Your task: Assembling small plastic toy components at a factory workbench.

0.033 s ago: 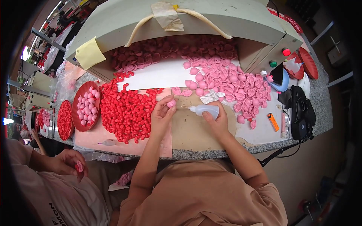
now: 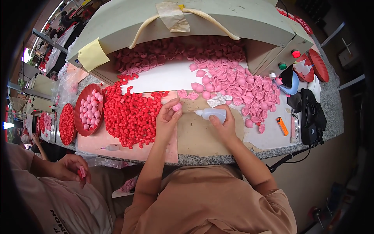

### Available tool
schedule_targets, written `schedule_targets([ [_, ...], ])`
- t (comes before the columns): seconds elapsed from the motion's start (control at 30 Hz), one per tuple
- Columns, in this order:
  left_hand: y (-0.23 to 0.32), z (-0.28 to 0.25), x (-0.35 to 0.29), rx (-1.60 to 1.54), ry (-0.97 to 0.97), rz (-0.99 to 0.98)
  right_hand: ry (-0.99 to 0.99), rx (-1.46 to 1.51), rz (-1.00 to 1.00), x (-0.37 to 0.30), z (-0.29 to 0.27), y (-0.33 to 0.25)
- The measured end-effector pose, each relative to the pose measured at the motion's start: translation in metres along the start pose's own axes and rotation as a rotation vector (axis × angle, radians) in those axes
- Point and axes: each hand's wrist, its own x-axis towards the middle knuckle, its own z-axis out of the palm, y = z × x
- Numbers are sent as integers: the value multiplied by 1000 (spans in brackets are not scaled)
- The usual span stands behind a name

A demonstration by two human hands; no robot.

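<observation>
Between the fingertips of my left hand is a small round pink piece. My right hand is wrapped round a translucent squeeze bottle with a thin needle tip. That tip points left at the pink piece, a short gap away from it. Both hands are above a tan sheet. Just beyond them lie two loose pink petal-like pieces and a crumpled white tissue. A heap of pink cupped pieces and balls spreads to the far right.
Red pieces are heaped left, beside a red tray of pink balls. A grey machine housing arches over the back. An orange lighter and black pouch lie right. A co-worker's hand holds a red-pink piece at lower left.
</observation>
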Motion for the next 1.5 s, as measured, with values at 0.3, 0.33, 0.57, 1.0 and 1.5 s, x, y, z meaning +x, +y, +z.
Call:
schedule_targets([
  [0.3, -2, -2, 2, -17, -22, 17, -57, -14, 44, 0, -2, 0],
  [0.33, -3, -2, 2, -22, -26, 25, -58, -14, 44, 1, -1, 0],
  [0.57, 1, 2, 1, -17, 5, -53, -45, 17, 14, 0, -2, 0],
  [1.0, -7, 2, -1, 53, 17, 16, -37, 32, -1, 1, 1, -4],
  [1.5, 3, 7, -5, 13, -44, -60, -143, 93, 0, 6, 4, 4],
])
